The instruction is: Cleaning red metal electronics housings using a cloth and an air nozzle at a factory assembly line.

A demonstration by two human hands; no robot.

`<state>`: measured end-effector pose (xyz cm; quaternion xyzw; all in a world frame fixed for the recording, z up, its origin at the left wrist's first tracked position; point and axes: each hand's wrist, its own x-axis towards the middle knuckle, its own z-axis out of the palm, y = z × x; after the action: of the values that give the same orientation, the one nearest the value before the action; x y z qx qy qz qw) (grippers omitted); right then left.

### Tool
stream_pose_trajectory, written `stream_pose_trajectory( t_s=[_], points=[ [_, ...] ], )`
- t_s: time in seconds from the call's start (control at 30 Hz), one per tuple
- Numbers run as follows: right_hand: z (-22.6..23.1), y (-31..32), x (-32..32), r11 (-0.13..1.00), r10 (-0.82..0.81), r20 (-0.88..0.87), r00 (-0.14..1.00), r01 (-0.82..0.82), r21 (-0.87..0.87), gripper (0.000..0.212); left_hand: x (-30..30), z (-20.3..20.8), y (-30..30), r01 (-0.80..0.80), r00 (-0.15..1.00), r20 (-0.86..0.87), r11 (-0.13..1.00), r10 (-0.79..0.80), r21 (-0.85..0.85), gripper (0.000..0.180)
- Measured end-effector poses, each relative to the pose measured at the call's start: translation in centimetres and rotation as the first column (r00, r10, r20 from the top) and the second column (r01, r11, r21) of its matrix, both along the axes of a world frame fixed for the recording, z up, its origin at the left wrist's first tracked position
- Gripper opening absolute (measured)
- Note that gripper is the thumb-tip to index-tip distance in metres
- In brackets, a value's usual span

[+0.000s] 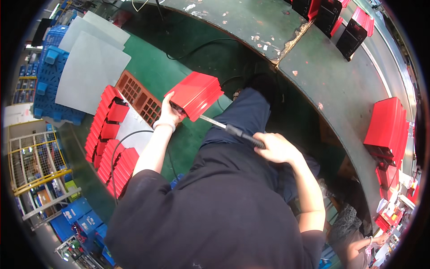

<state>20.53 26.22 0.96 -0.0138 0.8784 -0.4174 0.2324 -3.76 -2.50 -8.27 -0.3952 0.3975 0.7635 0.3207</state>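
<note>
Up in front of me, my left hand [168, 114] grips a red ribbed housing [196, 93] by its left side, fingers wrapped round the near corner. In my right hand [278, 148] is a long thin tool [237, 133] with a black handle and a bare metal shaft. Its shaft points left at the housing's lower right edge; the tip is hidden there, and whether it touches cannot be told. The kind of tool is unclear, perhaps a screwdriver or soldering iron. More red ribbed housings [103, 127] stand in rows left of my left forearm.
A brown slotted block [142, 99] lies beyond my left wrist. Pale sheets [89, 67] and a blue plastic pallet [47, 96] lie farther left. A black cable [114, 157] loops beside the rows. Along the curved green bench [251, 27] stand red-and-black units [354, 38]. Another person's arm [362, 245] shows lower right.
</note>
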Motion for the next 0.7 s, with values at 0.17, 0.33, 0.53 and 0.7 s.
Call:
stream_pose_trajectory(
  t_s=[0.17, 0.33, 0.53, 0.7],
  points=[
    [-0.4, 1.7, 0.8, 0.995, -0.029, 0.16, 0.987, 0.013, 0.1, 0.023, 0.1, 1.0, 0.7, 0.021, 0.998, -0.056, 1.0, -0.02, 0.017, 0.047],
    [5.7, 7.7, 3.6, 0.808, -0.288, 0.127, 0.949, 0.312, -0.499, 0.029, -0.1, -0.3, 2.3, 0.077, 0.988, -0.143, 0.988, -0.057, 0.135, 0.045],
    [7.1, 16.1, 2.6, 0.227, -0.862, 0.079, 0.5, 0.521, -0.823, 0.042, 2.1, 4.1, 5.4, 0.225, 0.949, -0.257, 0.963, -0.183, 0.149, 0.052],
    [5.1, 23.2, 3.4, -0.059, -0.948, 0.181, 0.263, 0.411, -0.909, 0.039, 2.4, 5.3, 9.1, 0.241, 0.924, -0.305, 0.97, -0.229, 0.002, 0.05]
  ],
)
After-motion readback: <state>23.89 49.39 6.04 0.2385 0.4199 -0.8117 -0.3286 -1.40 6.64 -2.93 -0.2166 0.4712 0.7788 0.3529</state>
